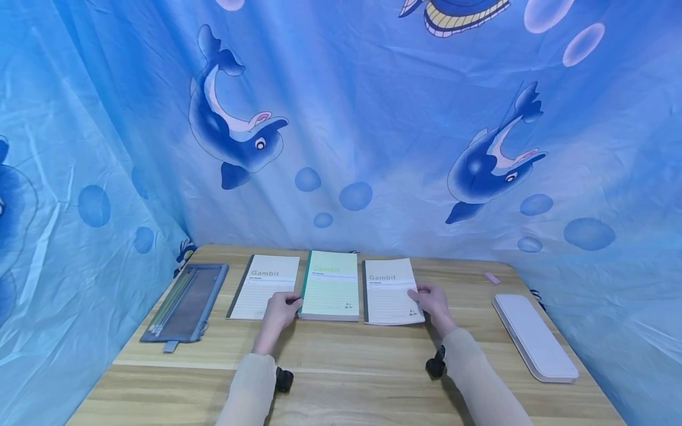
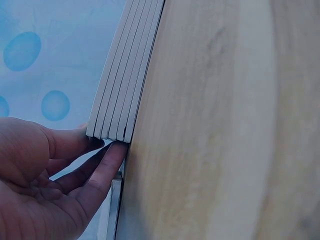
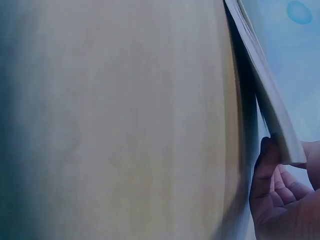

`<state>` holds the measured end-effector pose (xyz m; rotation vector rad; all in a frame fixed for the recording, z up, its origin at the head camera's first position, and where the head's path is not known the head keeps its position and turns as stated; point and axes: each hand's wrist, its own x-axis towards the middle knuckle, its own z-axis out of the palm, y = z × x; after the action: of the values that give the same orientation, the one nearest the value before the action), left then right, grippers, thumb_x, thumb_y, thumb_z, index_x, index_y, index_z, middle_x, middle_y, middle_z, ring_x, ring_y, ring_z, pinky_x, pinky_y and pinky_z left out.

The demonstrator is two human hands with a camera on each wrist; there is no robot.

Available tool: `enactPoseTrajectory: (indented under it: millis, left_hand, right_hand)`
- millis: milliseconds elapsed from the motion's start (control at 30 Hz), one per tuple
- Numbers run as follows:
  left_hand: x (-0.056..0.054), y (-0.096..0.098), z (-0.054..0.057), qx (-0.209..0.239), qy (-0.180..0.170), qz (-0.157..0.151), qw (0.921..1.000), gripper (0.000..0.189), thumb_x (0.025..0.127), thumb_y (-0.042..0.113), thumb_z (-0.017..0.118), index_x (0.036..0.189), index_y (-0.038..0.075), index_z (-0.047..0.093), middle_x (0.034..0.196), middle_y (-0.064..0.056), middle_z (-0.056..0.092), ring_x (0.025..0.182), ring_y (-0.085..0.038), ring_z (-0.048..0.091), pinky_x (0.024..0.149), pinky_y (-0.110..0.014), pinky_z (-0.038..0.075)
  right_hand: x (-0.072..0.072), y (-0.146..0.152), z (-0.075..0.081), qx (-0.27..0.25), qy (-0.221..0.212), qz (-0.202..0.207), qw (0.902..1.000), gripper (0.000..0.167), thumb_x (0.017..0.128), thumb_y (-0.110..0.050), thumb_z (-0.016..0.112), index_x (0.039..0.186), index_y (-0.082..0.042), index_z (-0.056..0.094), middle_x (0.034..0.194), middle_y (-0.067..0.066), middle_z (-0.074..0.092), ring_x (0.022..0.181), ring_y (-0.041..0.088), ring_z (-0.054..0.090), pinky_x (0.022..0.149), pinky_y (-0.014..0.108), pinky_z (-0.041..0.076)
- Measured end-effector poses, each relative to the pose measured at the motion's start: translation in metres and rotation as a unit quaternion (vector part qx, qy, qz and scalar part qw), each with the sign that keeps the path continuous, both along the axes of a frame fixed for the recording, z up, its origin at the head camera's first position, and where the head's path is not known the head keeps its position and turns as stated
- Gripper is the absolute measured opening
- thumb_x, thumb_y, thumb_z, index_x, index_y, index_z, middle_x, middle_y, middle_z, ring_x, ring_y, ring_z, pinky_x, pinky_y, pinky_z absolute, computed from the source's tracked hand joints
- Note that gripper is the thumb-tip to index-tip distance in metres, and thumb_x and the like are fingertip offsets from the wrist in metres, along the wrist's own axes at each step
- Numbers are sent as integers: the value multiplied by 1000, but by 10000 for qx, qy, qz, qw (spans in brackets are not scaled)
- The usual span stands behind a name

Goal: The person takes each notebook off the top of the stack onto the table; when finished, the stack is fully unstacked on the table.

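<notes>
A stack of several green notebooks [image 1: 330, 290] lies in the middle at the back of the table. My left hand [image 1: 281, 309] is at its near left corner; in the left wrist view the thumb is at the top and a finger at the bottom of the stack's corner. To its right is a cream notebook [image 1: 391, 296] with a dark spine. My right hand [image 1: 434, 300] pinches this one by its right edge, thumb on the cover and fingers beneath. That edge is raised off the table in the right wrist view. Another cream notebook [image 1: 266, 287] lies left of the stack.
A blue-grey mesh pencil case [image 1: 199, 302] with pencils inside lies at the left. On the right are a white case [image 1: 535, 337] and a small pink piece [image 1: 492, 277]. A blue dolphin-print curtain [image 1: 362, 118] hangs behind the wooden table [image 1: 362, 378].
</notes>
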<state>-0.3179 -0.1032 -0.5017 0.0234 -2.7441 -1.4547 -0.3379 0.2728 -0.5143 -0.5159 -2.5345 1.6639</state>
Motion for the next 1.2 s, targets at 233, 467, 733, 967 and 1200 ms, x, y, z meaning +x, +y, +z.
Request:
enactPoseTrajectory:
  millis: [233, 467, 733, 967, 1200]
  left_hand:
    - [2, -1, -1, 21, -62, -14, 10000, 28, 96, 5, 61, 120, -9, 65, 121, -27, 65, 120, -43, 56, 101, -54, 46]
    - [2, -1, -2, 45, -101, 17, 9999, 28, 96, 5, 61, 121, -8, 65, 122, -26, 65, 121, -44, 56, 102, -54, 45]
    - [1, -1, -1, 114, -118, 40, 9999, 28, 97, 5, 60, 122, -8, 65, 122, -26, 65, 122, -43, 56, 103, -54, 45]
    - [1, -1, -1, 82, -91, 5, 9999, 28, 97, 5, 60, 121, -8, 65, 123, -26, 64, 122, -44, 55, 103, -54, 44]
    - [1, 0, -2, 140, -49, 26, 9999, 29, 96, 5, 61, 121, -8, 65, 122, -26, 65, 122, -43, 56, 102, -54, 45]
  right_hand:
    - [3, -2, -1, 577, -54, 159, 9982, 42, 93, -16, 68, 124, 10, 59, 118, 28, 60, 106, 37, 59, 92, 50, 49]
    - [4, -7, 4, 1253, 81, 256, 9918, 35, 91, -16, 71, 113, 10, 65, 107, 25, 65, 95, 34, 61, 82, 47, 52]
    - [7, -10, 9, 1658, 242, 319, 9853, 30, 91, -16, 70, 107, 10, 68, 95, 20, 68, 84, 30, 63, 74, 42, 53]
    - [12, -12, 12, 1702, 363, 337, 9842, 26, 91, -14, 70, 102, 10, 68, 89, 18, 67, 77, 27, 61, 67, 38, 51]
    - [13, -12, 13, 1740, 365, 294, 9836, 28, 92, -15, 70, 105, 9, 68, 92, 19, 67, 80, 29, 61, 68, 39, 51]
